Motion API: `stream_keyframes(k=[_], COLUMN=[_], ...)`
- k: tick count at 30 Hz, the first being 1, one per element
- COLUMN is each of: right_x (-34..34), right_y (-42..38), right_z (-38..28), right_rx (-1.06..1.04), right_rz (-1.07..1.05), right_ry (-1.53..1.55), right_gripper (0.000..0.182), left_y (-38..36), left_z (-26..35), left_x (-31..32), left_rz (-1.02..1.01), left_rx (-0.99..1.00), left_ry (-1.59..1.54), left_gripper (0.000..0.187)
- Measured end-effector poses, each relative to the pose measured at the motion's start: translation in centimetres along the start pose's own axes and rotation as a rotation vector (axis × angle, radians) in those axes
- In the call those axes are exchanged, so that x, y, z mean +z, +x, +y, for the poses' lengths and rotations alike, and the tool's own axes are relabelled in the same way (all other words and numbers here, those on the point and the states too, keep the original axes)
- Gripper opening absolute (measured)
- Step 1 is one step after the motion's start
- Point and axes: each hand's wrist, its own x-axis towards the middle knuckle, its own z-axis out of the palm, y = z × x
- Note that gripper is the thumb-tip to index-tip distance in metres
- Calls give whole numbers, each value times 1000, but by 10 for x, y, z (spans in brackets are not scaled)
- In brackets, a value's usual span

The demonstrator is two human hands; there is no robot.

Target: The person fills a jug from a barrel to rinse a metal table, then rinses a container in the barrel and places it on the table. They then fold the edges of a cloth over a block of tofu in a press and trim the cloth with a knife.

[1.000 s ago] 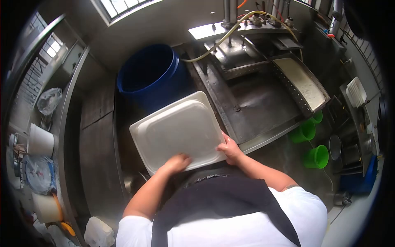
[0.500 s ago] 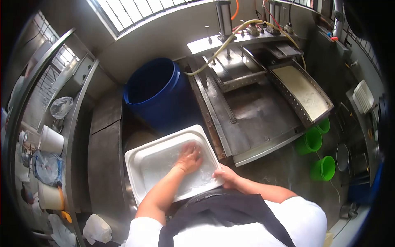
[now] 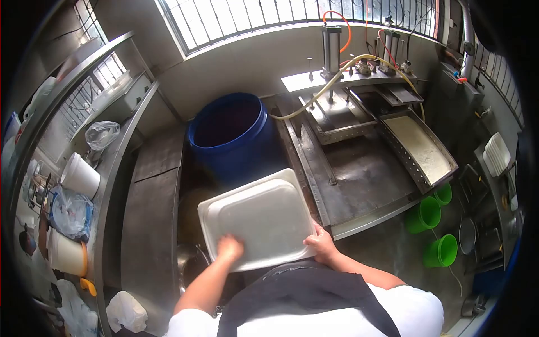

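Observation:
A white rectangular tray [image 3: 264, 216] with rounded corners is held tilted in front of my apron, its broad flat panel facing me. My right hand [image 3: 321, 242] grips its right edge near the lower corner, thumb on the near side. Over the lower left part of the panel is my left hand [image 3: 229, 247], its fingers smeared by motion. Just beyond the tray stands a large blue barrel [image 3: 236, 149] with dark contents low inside.
A metal press table [image 3: 365, 180] with a perforated mould [image 3: 418, 147] of pale material stands to the right. Green buckets [image 3: 440, 251] sit on the floor beyond it. On my left are a dark metal bench [image 3: 149, 224] and a shelf holding a white bucket [image 3: 80, 175] and plastic bags [image 3: 70, 212].
The tray has changed its tilt and its deep inside no longer shows. My left hand has moved from its middle to the lower left. My right hand keeps hold of the edge. The view has shifted.

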Motion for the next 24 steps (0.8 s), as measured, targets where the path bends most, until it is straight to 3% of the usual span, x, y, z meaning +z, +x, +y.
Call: stream_keyframes(k=[1,2,3,5,6,7,9,10,11,13,15,17,19,21,23,24], right_x=[6,4,9,20,21,23,27,25,21,10,-5,-6,-16,-26,-31,-38], right_y=[3,10,13,15,20,20,21,21,20,19,16,7,10,17,25,33], right_z=[1,5,6,8,20,23,26,26,25,24,21,11,18,25,29,33], right_rx=[-38,-10,-10,-28,-83,-80,-53,-55,-34,10,27,80,114,153,128,136], right_rz=[38,21,17,-32,-55,-55,-57,-55,-10,77,36,-13,10,27,4,-33], right_ry=[-23,0,-1,-4,-22,-22,6,6,5,4,33,24,45,58,190,196], right_gripper=[90,92,92,92,92,92,92,92,92,91,92,86,81,77,70,72], left_y=[-14,-16,-18,-32,-53,-54,-39,-34,-27,2,-6,-31,-20,-15,1,9], left_z=[11,25,34,77,96,103,100,85,60,3,-47,-73,-89,-101,-116,-122], left_x=[-2,-3,13,3,-6,19,35,29,19,15,-22,-41,-46,-50,-54,-45], left_rz=[-152,-370,-323,-504,-521,-542,-545,-531,-514,-608,-487,41,294,562,303,115], left_rx=[-48,33,56,229,370,638,792,769,744,495,416,478,303,164,79,52], left_ry=[80,211,8,-182,-419,-711,-551,-420,-291,-38,444,659,398,-69,-734,-1270], left_gripper=[75,78,79,77,72,66,62,63,65,63,66,76,92,105,95,79])
